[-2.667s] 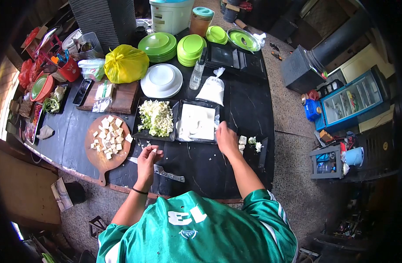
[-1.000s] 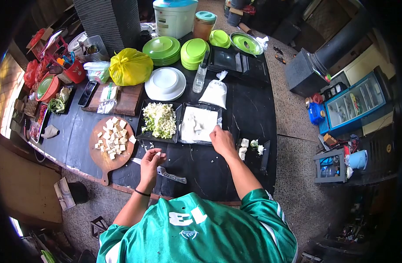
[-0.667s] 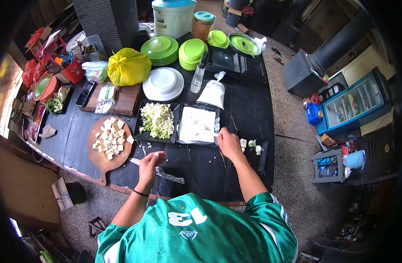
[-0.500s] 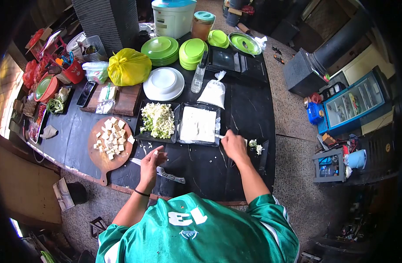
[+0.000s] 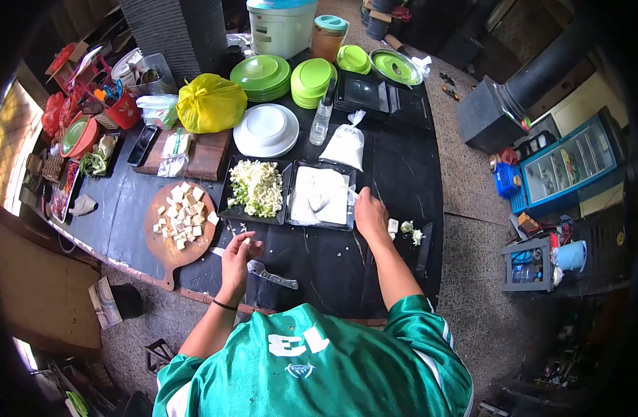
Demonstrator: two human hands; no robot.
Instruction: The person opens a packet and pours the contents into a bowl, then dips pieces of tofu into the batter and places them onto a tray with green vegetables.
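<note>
Head view: the right hand [image 5: 370, 215] reaches forward with arm nearly straight, its curled fingers at the near right corner of the black tray of white flour [image 5: 322, 197]; whether they pinch anything is hard to tell. Bent at the elbow, the left hand [image 5: 237, 254] pinches a small white piece [image 5: 247, 241] between fingertips above the knife [image 5: 267, 273].
</note>
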